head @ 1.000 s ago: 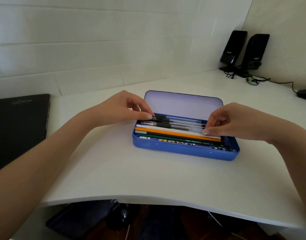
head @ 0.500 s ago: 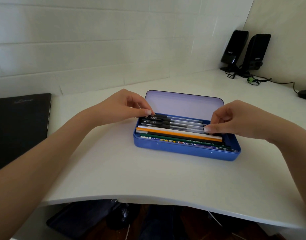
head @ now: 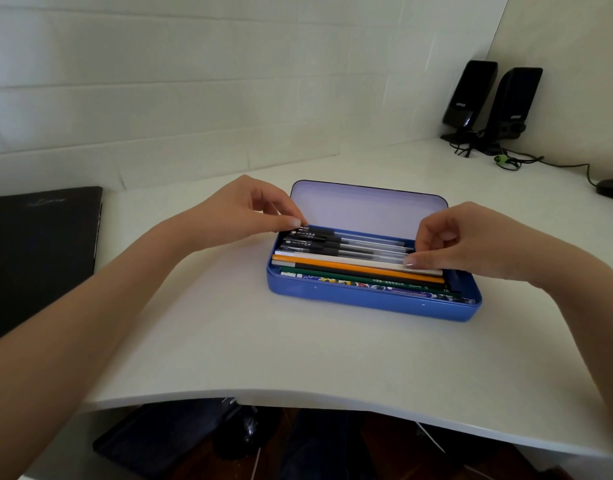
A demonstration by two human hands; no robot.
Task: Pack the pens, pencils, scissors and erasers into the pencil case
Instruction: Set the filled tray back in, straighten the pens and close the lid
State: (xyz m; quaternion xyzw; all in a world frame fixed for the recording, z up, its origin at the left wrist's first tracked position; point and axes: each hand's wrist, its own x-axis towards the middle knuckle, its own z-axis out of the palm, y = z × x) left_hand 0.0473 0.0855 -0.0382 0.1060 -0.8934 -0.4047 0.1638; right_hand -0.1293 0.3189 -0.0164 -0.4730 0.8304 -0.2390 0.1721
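Blue metal pencil case [head: 367, 303] sits mid-desk, lid up at the far side, on the white desk [head: 229, 334]. Clear black-capped pens [head: 350, 242] fill the far half; wooden pencils [head: 360, 271] lie along the near half. Left hand [head: 242, 213] pinches the pens' left ends; right hand [head: 468, 240] pinches their right ends, thumb tip on the white pencil. Change over the last second: slight, the pens sit a little flatter and squarer. Judgement: pens nearly seated; scissors and erasers not seen.

Open blue pencil case [head: 367, 303] on desk — pens [head: 353, 244], pencils [head: 360, 271] side by side inside.
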